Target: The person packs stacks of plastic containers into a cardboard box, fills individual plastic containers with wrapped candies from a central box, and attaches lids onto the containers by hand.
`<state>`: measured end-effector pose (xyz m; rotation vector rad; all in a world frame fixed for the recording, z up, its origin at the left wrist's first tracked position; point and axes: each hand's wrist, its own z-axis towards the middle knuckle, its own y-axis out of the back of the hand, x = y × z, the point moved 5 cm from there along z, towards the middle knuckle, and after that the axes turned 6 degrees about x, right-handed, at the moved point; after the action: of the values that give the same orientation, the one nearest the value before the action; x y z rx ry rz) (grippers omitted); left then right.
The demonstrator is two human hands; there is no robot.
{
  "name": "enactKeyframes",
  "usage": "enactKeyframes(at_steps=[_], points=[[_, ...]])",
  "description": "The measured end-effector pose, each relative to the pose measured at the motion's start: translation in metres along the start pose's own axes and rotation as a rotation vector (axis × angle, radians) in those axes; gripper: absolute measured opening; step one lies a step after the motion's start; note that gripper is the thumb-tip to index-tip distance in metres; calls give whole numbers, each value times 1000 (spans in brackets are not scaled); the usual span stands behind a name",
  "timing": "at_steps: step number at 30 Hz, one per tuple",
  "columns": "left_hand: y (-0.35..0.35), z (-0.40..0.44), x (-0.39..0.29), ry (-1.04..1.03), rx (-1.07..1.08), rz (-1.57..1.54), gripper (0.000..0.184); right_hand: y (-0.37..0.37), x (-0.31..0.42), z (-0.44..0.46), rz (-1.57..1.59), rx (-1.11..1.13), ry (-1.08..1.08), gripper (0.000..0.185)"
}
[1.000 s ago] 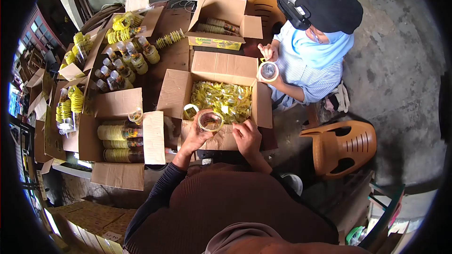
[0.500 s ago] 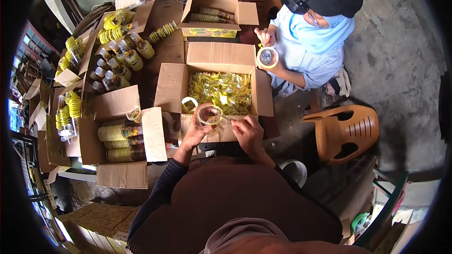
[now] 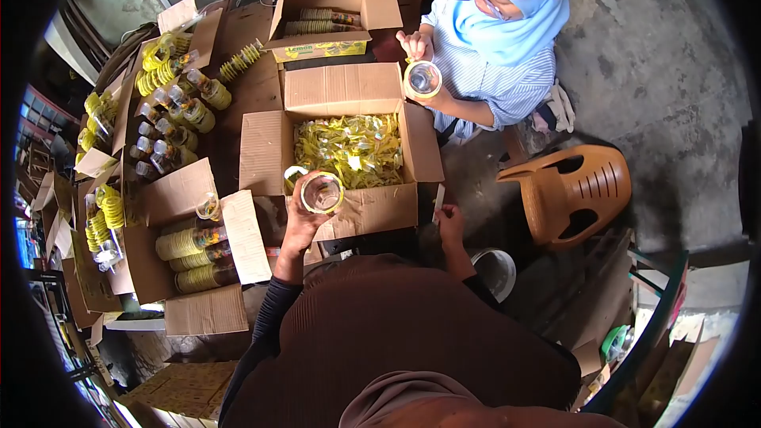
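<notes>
My left hand [image 3: 300,218] is wrapped round a clear plastic cup [image 3: 322,192] with a yellow rim, above the near left corner of an open cardboard box [image 3: 341,79]. Yellow wrapped packets [image 3: 349,150] fill that box. A white roll, partly hidden, shows behind my left hand. Off the box's near right corner, my right hand [image 3: 451,223] pinches a thin pale strip or stick [image 3: 438,200], whose kind I cannot make out. Across from me, a co-worker [image 3: 499,63] holds another clear cup [image 3: 422,78] in one hand, with the other hand's fingers raised beside it.
At the left, an open box [image 3: 151,265] holds stacked cups [image 3: 190,242], with several filled bottles or cups [image 3: 194,115] behind it. A lemon-printed box [image 3: 321,50] stands farther back. An orange chair [image 3: 575,194] and a bucket [image 3: 493,273] are at the right.
My right hand has moved right, away from the cup, with the thin strip in it. My left hand still holds the cup. The view has shifted.
</notes>
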<state>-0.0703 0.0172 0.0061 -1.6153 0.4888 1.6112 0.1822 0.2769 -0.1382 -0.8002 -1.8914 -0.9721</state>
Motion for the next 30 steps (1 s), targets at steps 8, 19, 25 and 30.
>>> enactKeyframes(at_steps=[8, 19, 25, 30], points=[[-6, 3, -1, -24, 63, -17, 81, -41, -66, 31, -121, 120, -46, 24], [-12, 1, -6, -72, 110, 334, 83, -54, 95, -46, -68, 147, 508, 21], [-22, 0, -13, -79, 123, 472, 77, -97, 158, -92, 196, 490, 533, 21], [-30, 0, -19, -112, 118, 522, 73, -94, 189, -109, -99, 457, 666, 18]])
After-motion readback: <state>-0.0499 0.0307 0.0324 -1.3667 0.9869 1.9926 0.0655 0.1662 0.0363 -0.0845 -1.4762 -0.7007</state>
